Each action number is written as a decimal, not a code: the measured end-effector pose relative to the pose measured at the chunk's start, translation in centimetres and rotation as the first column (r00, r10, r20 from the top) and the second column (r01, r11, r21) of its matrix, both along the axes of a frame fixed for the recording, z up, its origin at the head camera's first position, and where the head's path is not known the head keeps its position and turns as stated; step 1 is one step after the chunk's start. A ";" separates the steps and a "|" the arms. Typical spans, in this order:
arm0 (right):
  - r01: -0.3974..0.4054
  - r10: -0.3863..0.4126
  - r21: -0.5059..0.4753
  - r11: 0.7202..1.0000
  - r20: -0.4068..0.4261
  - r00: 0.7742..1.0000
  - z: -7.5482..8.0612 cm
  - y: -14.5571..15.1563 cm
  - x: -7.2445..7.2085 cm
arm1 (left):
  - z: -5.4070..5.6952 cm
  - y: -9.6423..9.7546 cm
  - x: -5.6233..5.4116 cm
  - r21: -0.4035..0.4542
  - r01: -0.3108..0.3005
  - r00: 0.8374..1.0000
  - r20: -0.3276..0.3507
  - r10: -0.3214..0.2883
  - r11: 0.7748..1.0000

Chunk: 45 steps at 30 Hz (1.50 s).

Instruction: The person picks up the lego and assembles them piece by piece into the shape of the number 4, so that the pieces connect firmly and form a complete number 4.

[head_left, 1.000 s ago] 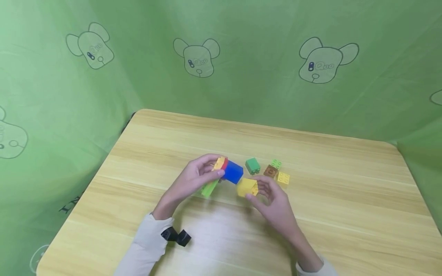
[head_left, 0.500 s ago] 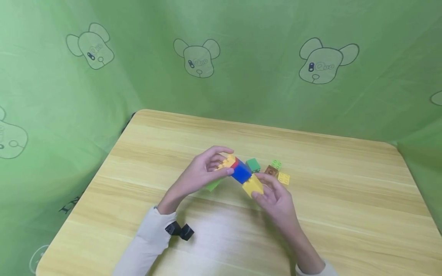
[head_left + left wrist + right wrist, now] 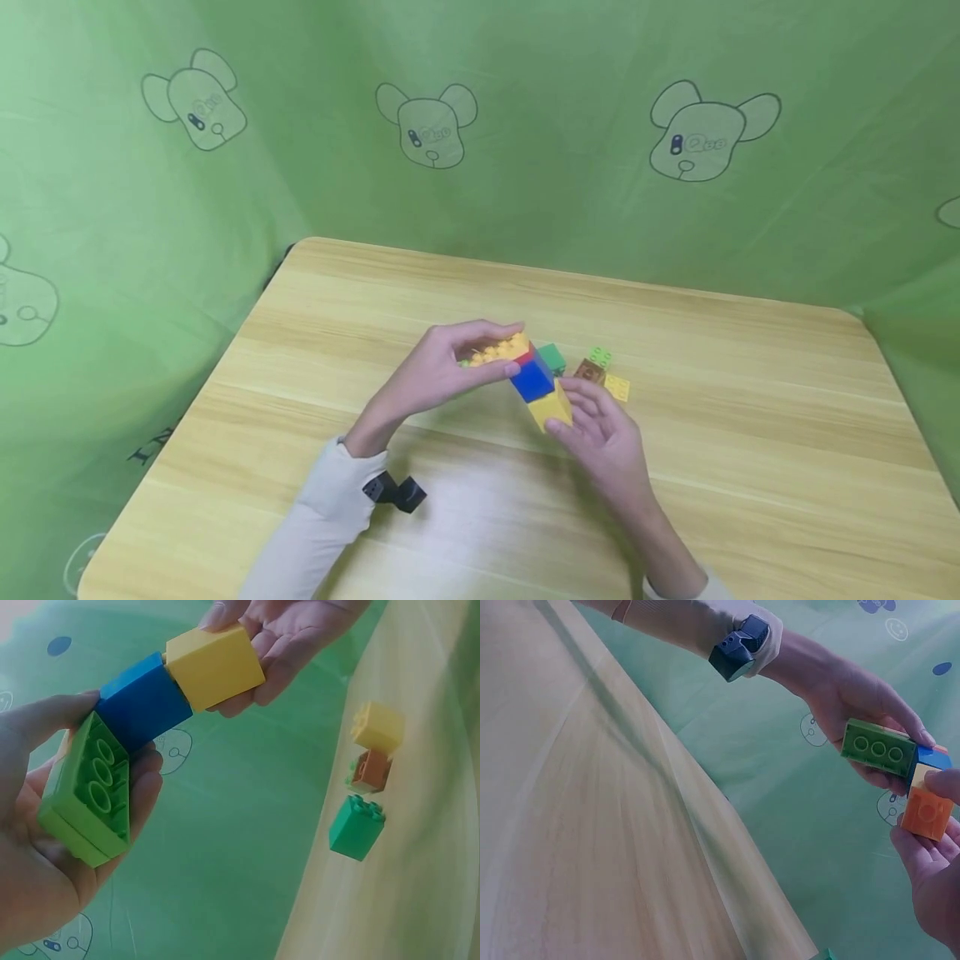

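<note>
Held in my left hand (image 3: 427, 371) is a joined set of toy building bricks: a long orange-yellow studded brick (image 3: 498, 350), a thin red layer (image 3: 525, 357), a blue brick (image 3: 533, 379) and a long light green brick (image 3: 88, 784), whose hollow underside shows in the left wrist view. My right hand (image 3: 611, 437) pinches a yellow brick (image 3: 550, 410) between thumb and fingers. Its studded end meets the blue brick's free end, though slightly tilted in the left wrist view; whether it is pressed fully on, I cannot tell. Both hands are above the table.
Just beyond the hands, a dark green brick (image 3: 552, 357), a brown brick (image 3: 590, 370), a small light green brick (image 3: 600, 357) and another yellow brick (image 3: 617, 387) lie on the wooden table (image 3: 360, 283). A green curtain (image 3: 540, 225) stands behind. A black device (image 3: 396, 492) sits at my left wrist.
My left hand has moved right and turned the brick set, showing the orange-yellow studs. The yellow brick has been turned and brought from apart to against the blue brick.
</note>
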State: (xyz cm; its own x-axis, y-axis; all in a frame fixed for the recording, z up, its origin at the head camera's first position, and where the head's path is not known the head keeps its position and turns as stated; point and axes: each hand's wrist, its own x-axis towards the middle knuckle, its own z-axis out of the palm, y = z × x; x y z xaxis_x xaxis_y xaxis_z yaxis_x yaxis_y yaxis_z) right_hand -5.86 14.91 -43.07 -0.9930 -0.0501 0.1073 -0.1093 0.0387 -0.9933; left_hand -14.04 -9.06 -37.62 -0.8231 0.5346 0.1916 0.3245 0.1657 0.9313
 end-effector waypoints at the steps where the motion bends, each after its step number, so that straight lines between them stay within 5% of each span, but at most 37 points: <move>1: 0.000 0.000 -0.008 1.000 -0.007 1.000 0.0 0.0 0.0 | 0.1 0.0 0.0 0.000 0.002 1.000 0.000 -0.002 1.000; 16: 0.043 -0.044 -0.014 0.999 -0.184 0.982 0.4 0.0 0.4 | 0.4 0.3 0.3 0.026 0.039 0.999 -0.010 -0.039 0.999; 23: -0.017 0.014 -0.014 1.000 -0.180 0.984 0.5 0.0 0.2 | 1.0 0.6 0.2 -0.020 0.066 0.997 -0.032 -0.066 0.998; 29: -0.178 0.203 0.147 0.973 -0.174 0.964 0.9 0.3 -0.1 | 1.7 0.7 0.1 -0.149 0.114 0.993 -0.014 -0.117 0.982; 35: -0.170 0.275 0.337 0.926 -0.296 0.915 1.3 0.7 -0.6 | 1.3 1.6 0.4 -0.182 0.198 0.978 -0.026 -0.206 0.963; 41: -0.155 0.247 0.298 0.942 -0.302 0.921 1.4 1.0 -0.7 | 0.9 0.8 0.3 -0.124 0.196 0.980 0.041 -0.192 0.973; 45: -0.138 0.196 0.209 0.968 -0.290 0.937 1.6 1.4 -0.7 | -0.1 -0.6 0.2 0.091 0.163 0.976 0.128 -0.173 0.982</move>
